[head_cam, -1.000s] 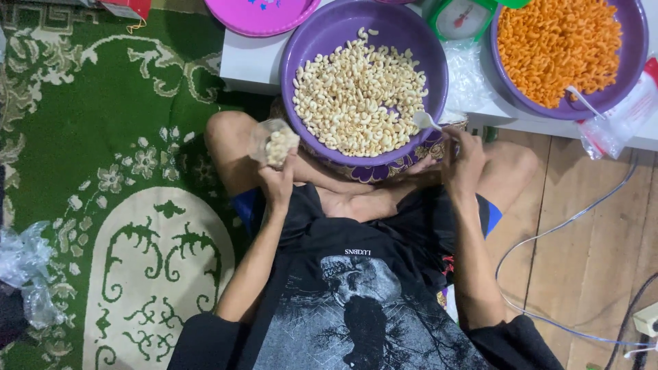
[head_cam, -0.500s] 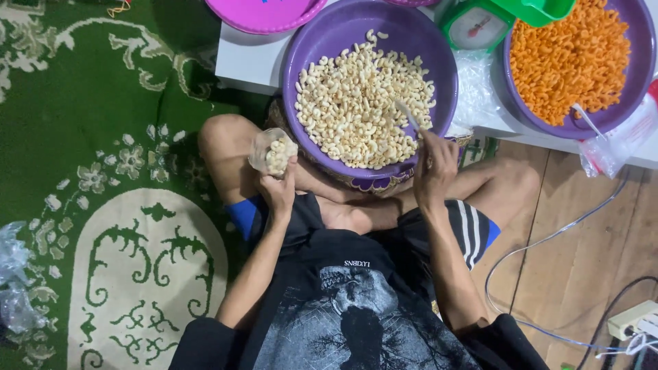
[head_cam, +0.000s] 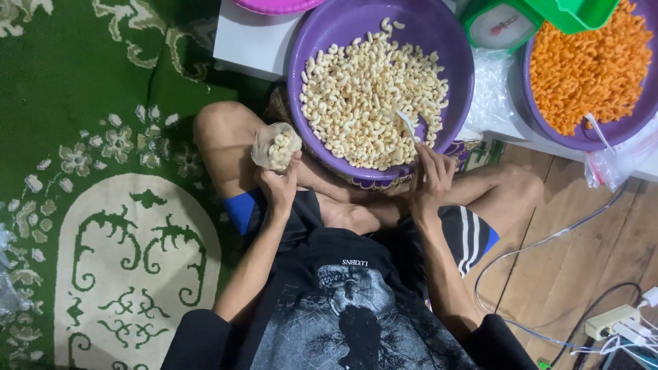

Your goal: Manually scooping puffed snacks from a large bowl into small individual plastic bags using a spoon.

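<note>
- Your left hand (head_cam: 277,185) is clenched around a small clear bag (head_cam: 275,146), so that grip is grasping the bag.
- The bag is partly full of pale curly snacks. You hold it up just beside the left edge of the big purple bowl (head_cam: 322,41).
- Your right hand (head_cam: 430,181) has its grip closed on a white spoon (head_cam: 409,125).
- The spoon tip is down in the pale curly snacks (head_cam: 370,96) inside the purple bowl, near the side closest to you.
- The purple bowl sits partly on the white surface (head_cam: 250,44) and partly over your lap.
- You sit on the floor with your knees apart, in a dark shirt and dark shorts.
- A second purple bowl (head_cam: 541,127) stands on the right, well apart from your hands. It is full of orange snacks (head_cam: 589,65).
- A green kitchen scale (head_cam: 504,24) stands between the two bowls, at the far side.
- Clear plastic bags (head_cam: 490,92) lie between the bowls too.
- A pink bowl (head_cam: 274,5) peeks in at the top.
- A green rug (head_cam: 103,137) with pale flowers lies on your left.
- A wood floor (head_cam: 582,267) with white cables is on your right.
</note>
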